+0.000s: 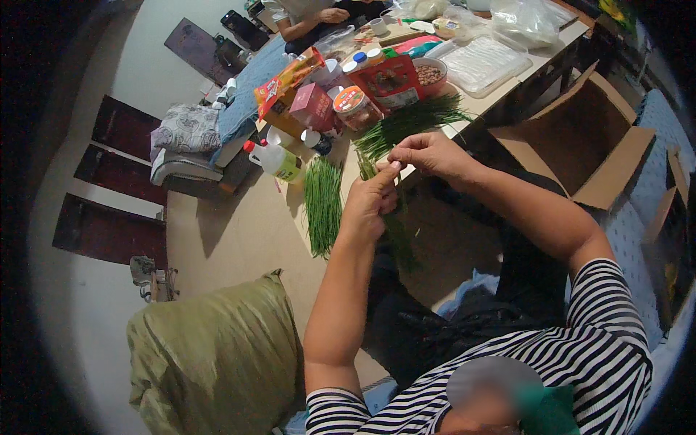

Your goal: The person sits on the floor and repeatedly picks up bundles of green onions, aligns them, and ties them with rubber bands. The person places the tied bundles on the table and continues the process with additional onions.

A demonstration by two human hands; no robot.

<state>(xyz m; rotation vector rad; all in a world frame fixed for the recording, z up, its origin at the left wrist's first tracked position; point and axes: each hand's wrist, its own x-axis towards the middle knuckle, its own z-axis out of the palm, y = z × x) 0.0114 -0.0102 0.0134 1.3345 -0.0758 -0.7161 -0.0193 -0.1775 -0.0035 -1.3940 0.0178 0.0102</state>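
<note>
My left hand (373, 201) grips a small bunch of thin green stalks that look like garlic chives (401, 239). Their leaves hang below the fist over my lap, and the pale ends stick up above it. Thumb and forefinger of my right hand (432, 156) pinch a stalk right at my left thumb tip. Just beyond the hands, a dark green pile of chives (413, 122) lies across the table (350, 157). A second, neatly lined-up bundle of chives (322, 206) rests near the table's left edge.
Behind the chives stand a plastic jug (280, 163), a lidded jar (356, 109), a pink box (314, 107), a red packet (389, 81) and a bowl of nuts or beans (430, 75). An open cardboard box (579, 130) is at right, a full green sack (217, 353) at left. Another person (310, 22) sits opposite.
</note>
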